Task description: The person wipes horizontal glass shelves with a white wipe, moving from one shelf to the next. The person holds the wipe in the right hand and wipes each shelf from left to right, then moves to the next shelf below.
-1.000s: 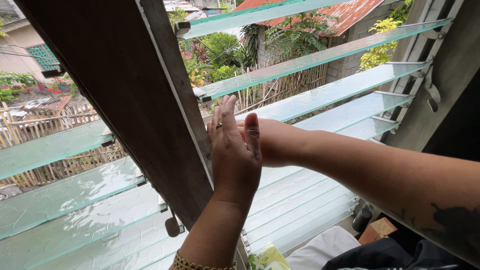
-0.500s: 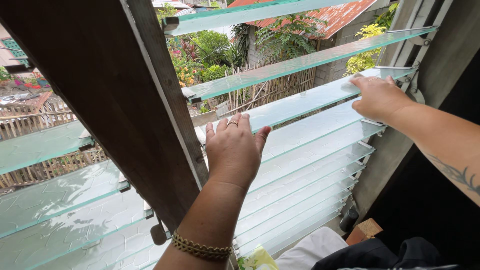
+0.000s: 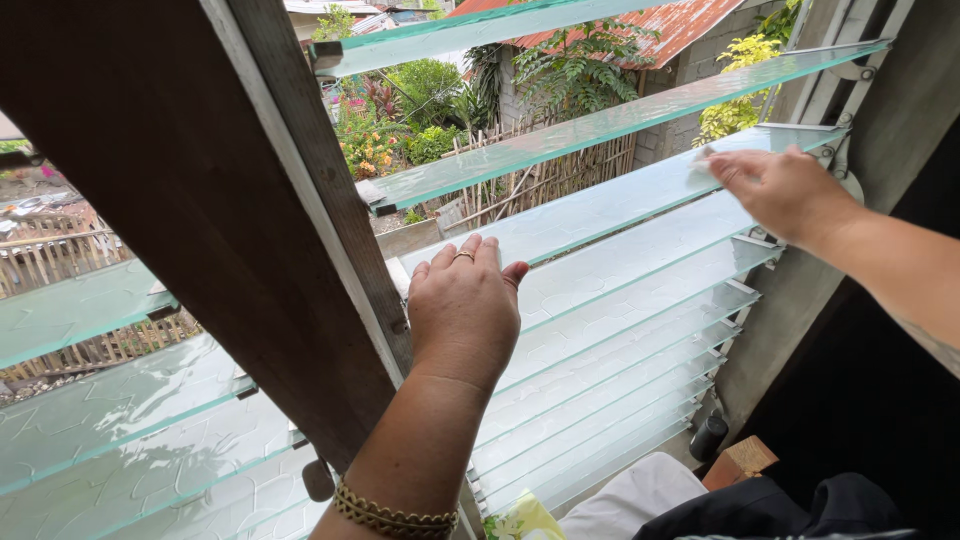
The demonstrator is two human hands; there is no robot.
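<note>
The left end of the glass slat (image 3: 610,205) lies behind the left hand (image 3: 462,312), and its right end is partly covered by the right hand (image 3: 785,190). The right forearm is cut off at the right frame edge. The fingertips of the right hand are hard to make out against the pale glass; a small pale object, possibly a cloth, shows at the fingertips but cannot be identified with certainty.

The glass slat is one blade of a louvre window. Its long axis runs from lower left, near the wooden mullion (image 3: 250,230), to upper right, at the metal end clips (image 3: 835,140) on the concrete wall (image 3: 900,130). The blade is tilted, its broad face turned up toward the viewer. Further parallel blades lie above and below it; the lower blades (image 3: 600,400) stack closely toward the near side.

The left hand is flat, palm down, fingers pressed together and extended away from the viewer, resting on the left end of the slat just beside the mullion. A ring (image 3: 464,256) sits on one finger and a woven bracelet (image 3: 390,515) on the wrist. The left forearm rises from the near bottom edge.

The right hand is at the far right end of the slat, palm down, fingers curled together onto the glass surface. Whether it pinches anything cannot be told.
</note>
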